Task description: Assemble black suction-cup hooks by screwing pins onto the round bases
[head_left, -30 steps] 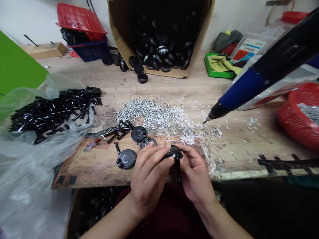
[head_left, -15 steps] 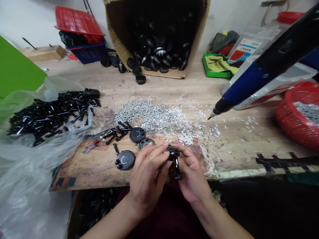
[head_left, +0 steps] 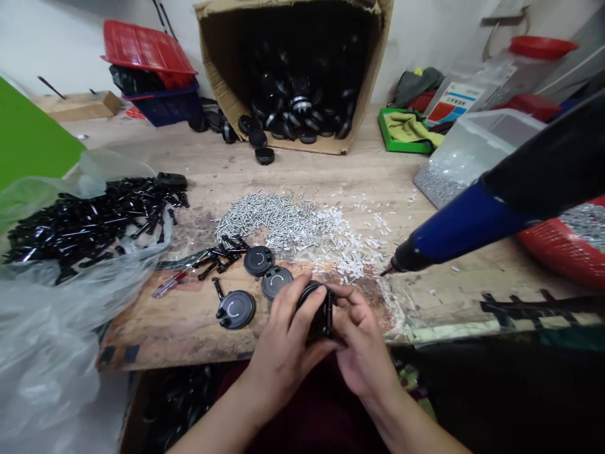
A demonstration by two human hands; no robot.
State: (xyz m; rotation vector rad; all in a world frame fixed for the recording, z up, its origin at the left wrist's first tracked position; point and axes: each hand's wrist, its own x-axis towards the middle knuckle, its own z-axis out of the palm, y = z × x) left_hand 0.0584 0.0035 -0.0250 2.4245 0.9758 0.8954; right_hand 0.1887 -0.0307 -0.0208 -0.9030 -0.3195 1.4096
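Observation:
Both my hands hold one round black disc part (head_left: 316,310) with a black arm (head_left: 329,313) at its right side, just above the bench's front edge. My left hand (head_left: 284,334) wraps round its left side, thumb underneath and fingers on top. Fingers of my right hand (head_left: 362,334) press at the right side by the arm; whatever small piece they may pinch is hidden. Left of my hands lie three black discs, the nearest one (head_left: 236,309) with an arm beside it. A screwdriver with a clear red handle (head_left: 171,284) lies by several loose black arms (head_left: 225,257).
A blue and black power screwdriver (head_left: 454,227) hangs at the right, tip low over the bench. Silver screws (head_left: 269,217) and white plastic sleeves (head_left: 352,261) are heaped mid-bench. A cardboard box (head_left: 366,120) of black discs stands behind; a plastic bag (head_left: 57,302) of black arms lies left.
The held disc has tilted more upright, its arm now pointing up along the right side. The hanging power screwdriver has swung lower and nearer my hands.

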